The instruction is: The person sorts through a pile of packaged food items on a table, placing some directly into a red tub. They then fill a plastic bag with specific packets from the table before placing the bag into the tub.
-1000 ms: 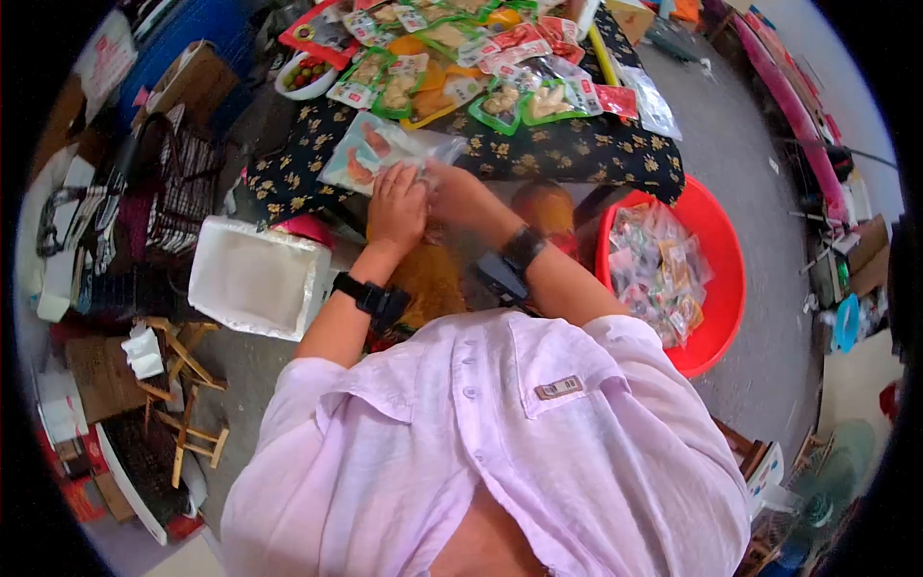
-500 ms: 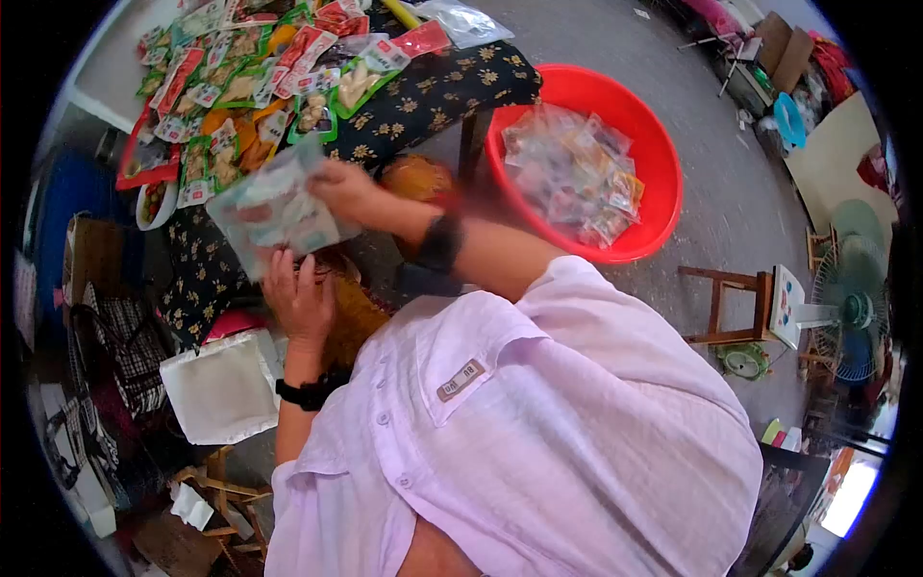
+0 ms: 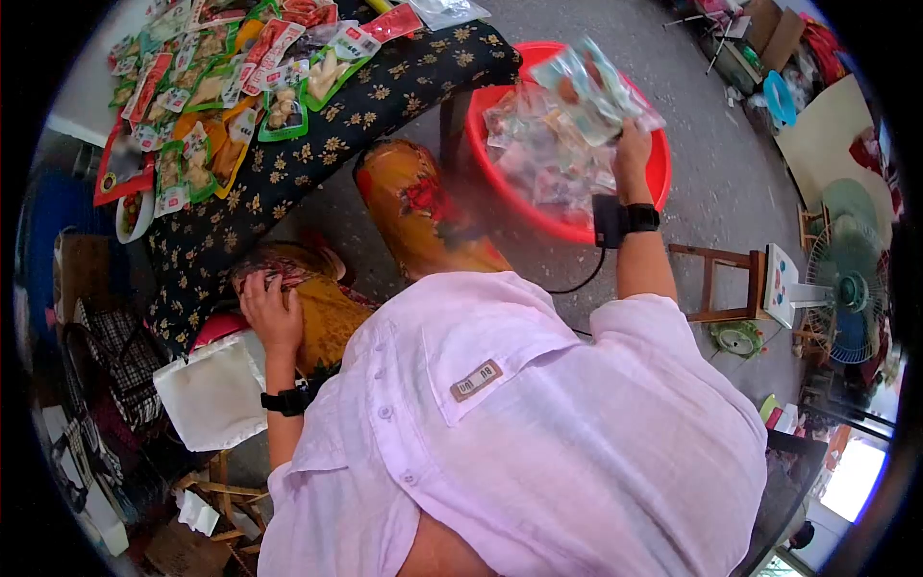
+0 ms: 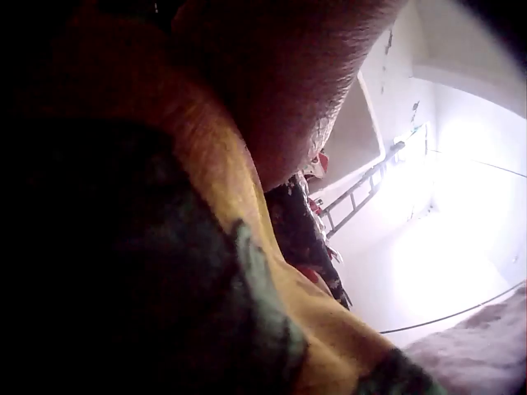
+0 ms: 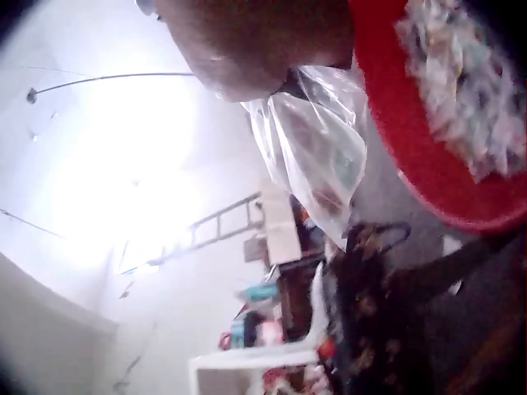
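Right hand (image 3: 632,154) raised over the red basin (image 3: 660,168), fingers curled round the lower edge of a clear plastic packet (image 3: 594,88) – packet held up above the basin, tilted, printed contents showing through. Right wrist view shows the same packet (image 5: 317,156) hanging from the hand (image 5: 247,41), crumpled clear film, with the basin rim (image 5: 412,156) just beside it. Basin sits on the grey floor (image 3: 740,192), filled with a heap of small sealed packets (image 3: 543,163). Left hand (image 3: 269,310) is down low, well apart from the right, resting on the yellow patterned trouser knee (image 3: 322,313), fingers loosely bent over the cloth and holding nothing; left wrist view shows only the palm (image 4: 280,82) close against yellow-green fabric (image 4: 214,271), too dark for more. Other knee (image 3: 423,207) in the same orange-yellow print sits between the table and the basin. Table with a dark floral cloth (image 3: 317,154) is upper left – many green, red and orange snack packs (image 3: 221,87) spread on it, one small bowl (image 3: 132,213) at its edge. White foam box (image 3: 213,389) near the left hand, a checked bag (image 3: 115,370) beside it. Pink shirt (image 3: 538,433) fills the lower frame. Wooden stool (image 3: 716,293) and a standing fan (image 3: 846,288) to the right of the person.
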The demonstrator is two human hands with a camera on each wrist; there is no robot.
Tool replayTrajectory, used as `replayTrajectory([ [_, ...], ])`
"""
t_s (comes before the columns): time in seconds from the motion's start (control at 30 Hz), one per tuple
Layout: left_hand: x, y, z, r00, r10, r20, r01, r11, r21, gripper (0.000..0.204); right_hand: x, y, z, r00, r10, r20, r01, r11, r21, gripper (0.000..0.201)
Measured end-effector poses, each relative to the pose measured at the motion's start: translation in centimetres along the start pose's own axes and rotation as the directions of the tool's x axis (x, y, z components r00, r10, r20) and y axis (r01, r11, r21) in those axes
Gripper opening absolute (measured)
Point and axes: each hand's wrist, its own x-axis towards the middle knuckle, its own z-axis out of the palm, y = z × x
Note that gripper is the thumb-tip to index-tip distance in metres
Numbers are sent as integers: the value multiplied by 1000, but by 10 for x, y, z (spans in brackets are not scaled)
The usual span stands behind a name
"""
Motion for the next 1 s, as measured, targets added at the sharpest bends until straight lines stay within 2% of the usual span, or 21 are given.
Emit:
replayTrajectory([
  [0.03, 0, 0, 0, 1000, 0, -4, 0, 1000, 0, 29, 5, 16, -27, 1000, -17, -10, 14, 969, -247, 25],
  [0.07, 0, -1, 1, 1000, 1, -10, -1, 1000, -1, 29, 7, 33, -50, 998, -29, -63, -8, 855, -518, 25],
  [0.1, 0, -2, 3, 1000, 1, -15, -1, 1000, -2, 28, 7, 51, -67, 993, -55, -108, -44, 668, -743, 26],
  [0.17, -1, -2, 4, 1000, 1, -20, -1, 1000, -5, 28, -4, 86, -92, 989, -149, -13, 64, 500, -864, 22],
  [0.23, 0, -2, 3, 1000, 3, -22, -4, 1000, -11, 27, -14, 110, -109, 965, -69, 251, 253, 20, -967, 20],
  [0.27, 0, -2, 3, 1000, -5, -18, 5, 1000, -6, 27, -16, 124, -115, 934, 16, 356, 351, -221, -910, 19],
  [0.33, -1, 0, 2, 1000, -20, -8, 20, 1000, 4, 27, -14, 169, -127, 966, -97, 240, 250, 110, -962, 18],
  [0.4, -3, -3, 4, 1000, -31, 0, 31, 999, 28, 27, -5, 179, -130, 954, -102, 281, 296, 191, -936, 20],
  [0.47, -4, -4, 5, 999, -37, 1, 37, 999, 37, 26, 9, 163, -126, 873, -8, 488, 488, 31, -872, 26],
  [0.5, -4, -4, 4, 999, -37, -2, 37, 999, 36, 26, 16, 155, -119, 922, -66, 381, 383, 298, -874, 27],
  [0.53, -4, -4, 3, 999, -36, -5, 36, 999, 34, 26, 21, 144, -107, 962, -91, 258, 265, 546, -795, 28],
  [0.6, -4, -2, 1, 999, -51, 7, 51, 998, 39, 26, 23, 136, -104, 999, 7, -41, -31, 778, -627, 30],
  [0.63, -4, -1, 0, 998, -59, 12, 59, 997, 42, 26, 23, 131, -108, 974, 96, -205, -201, 786, -585, 30],
  [0.67, -4, -1, 1, 998, -63, 12, 63, 997, 49, 26, 22, 126, -109, 915, 186, -357, -359, 779, -515, 31],
  [0.7, -4, -1, 2, 998, -69, 9, 68, 996, 57, 26, 16, 126, -106, 865, 119, -487, -381, 788, -484, 28],
  [0.8, -3, 0, -1, 998, -56, -6, 56, 998, 19, 26, 34, 226, -160, 879, 95, -467, -427, 593, -683, 25],
  [0.87, -3, 1, -2, 999, -53, 1, 53, 999, 5, 26, 14, 219, -147, 988, 53, -146, -152, 513, -845, 18],
  [0.9, -2, 0, -1, 998, -63, 12, 63, 998, 13, 25, 11, 214, -140, 992, 114, 59, 23, 291, -956, 15],
  [0.93, -1, -1, -1, 997, -80, 19, 79, 997, 24, 25, 11, 214, -130, 945, 214, 248, 239, 71, -969, 13],
  [0.97, 0, 0, -2, 998, -67, 1, 67, 998, 14, 25, 8, 204, -109, 848, 342, 404, 467, -125, -875, 11],
  [1.0, 0, -1, -3, 998, -59, -14, 59, 998, 2, 25, 3, 196, -84, 904, 335, 267, 156, 322, -934, 11],
])
